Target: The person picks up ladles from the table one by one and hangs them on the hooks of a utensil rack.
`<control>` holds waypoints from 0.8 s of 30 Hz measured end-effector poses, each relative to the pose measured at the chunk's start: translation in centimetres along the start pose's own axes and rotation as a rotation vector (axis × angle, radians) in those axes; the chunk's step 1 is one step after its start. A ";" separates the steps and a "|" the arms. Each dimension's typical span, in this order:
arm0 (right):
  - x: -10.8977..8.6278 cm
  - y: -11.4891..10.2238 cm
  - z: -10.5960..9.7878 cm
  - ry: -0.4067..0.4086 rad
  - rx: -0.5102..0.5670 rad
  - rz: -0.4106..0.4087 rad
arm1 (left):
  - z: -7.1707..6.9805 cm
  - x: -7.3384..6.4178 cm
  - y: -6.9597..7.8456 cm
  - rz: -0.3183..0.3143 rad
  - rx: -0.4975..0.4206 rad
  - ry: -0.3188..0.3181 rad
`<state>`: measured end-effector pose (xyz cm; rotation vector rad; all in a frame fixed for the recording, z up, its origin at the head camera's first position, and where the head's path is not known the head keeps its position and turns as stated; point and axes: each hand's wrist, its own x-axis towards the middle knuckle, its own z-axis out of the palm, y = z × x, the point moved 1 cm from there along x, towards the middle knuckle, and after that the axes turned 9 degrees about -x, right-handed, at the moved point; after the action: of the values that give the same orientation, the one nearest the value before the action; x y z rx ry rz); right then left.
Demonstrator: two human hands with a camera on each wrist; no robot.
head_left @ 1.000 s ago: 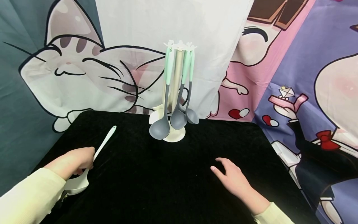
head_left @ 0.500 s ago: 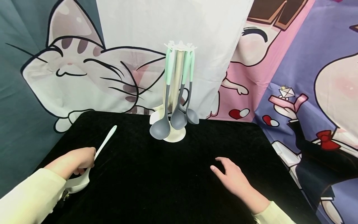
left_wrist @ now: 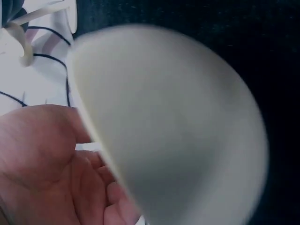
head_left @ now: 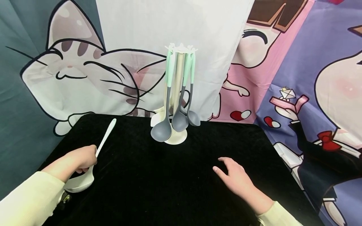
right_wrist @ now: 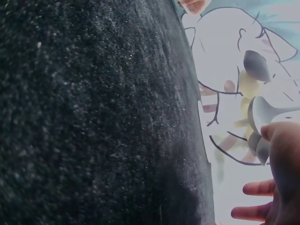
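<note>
My left hand (head_left: 80, 159) grips a white ladle (head_left: 105, 138) partway along its handle, at the left side of the black-covered table. The handle slants up and away, while the bowl hangs toward me below the hand. In the left wrist view the underside of the ladle's bowl (left_wrist: 173, 126) fills the middle and hides part of the fingers. On the right of the table my right hand (head_left: 237, 178) holds nothing, its thumb and fingers apart. The right wrist view shows the fingers (right_wrist: 255, 188) of that hand extended.
At the back middle stands a cream utensil rack (head_left: 176, 138). Several mint-handled utensils hang from it, among them a large grey ladle (head_left: 161, 131). A printed cartoon cloth (head_left: 135, 28) hangs behind the black table (head_left: 158, 188). A small dark object (head_left: 66, 198) is near the left sleeve.
The left hand and the white ladle have risen a little, with the bowl drifting slightly right. My right hand has stayed nearly still. The head view has shifted slightly.
</note>
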<state>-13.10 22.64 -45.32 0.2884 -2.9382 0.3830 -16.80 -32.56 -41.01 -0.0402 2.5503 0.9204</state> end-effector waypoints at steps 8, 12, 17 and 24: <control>0.4 0.1 -0.4 0.042 -0.023 -0.049 | -1.0 0.0 0.6 0.055 -0.046 0.106; 0.3 0.1 -0.6 0.044 -0.032 -0.074 | -1.7 -0.4 1.5 0.122 0.022 0.193; 0.0 0.0 -0.8 0.032 -0.054 -0.096 | -2.1 -1.3 2.9 0.221 0.095 0.363; -0.1 0.1 -1.2 0.037 -0.058 -0.107 | -2.0 -2.5 5.1 0.284 0.058 0.531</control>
<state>-12.82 23.05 -44.20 0.4235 -2.8765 0.2854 -16.11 -30.08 -35.52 0.1131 3.1342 1.0498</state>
